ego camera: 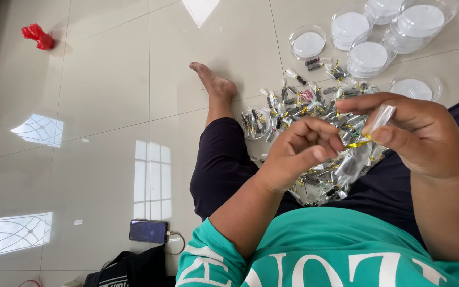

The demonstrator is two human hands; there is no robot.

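Note:
My right hand [423,133] pinches a small clear plastic packet [381,117] near its top. A gold twist tie [358,143] sticks out at the packet's neck, and the fingertips of my left hand [301,151] grip that tie. Both hands hover above a heap of small clear packets with dark contents and gold ties [320,114], spread on the tiled floor and over my lap. I sit on the floor in dark trousers, one bare foot [214,82] stretched out to the left of the heap.
Several clear round containers with white lids [367,56] stand beyond the heap at top right; one small open one [256,123] holds packets. A phone on a cable [148,231] and a black bag [128,268] lie at bottom left. A red scrap [38,36] lies far left.

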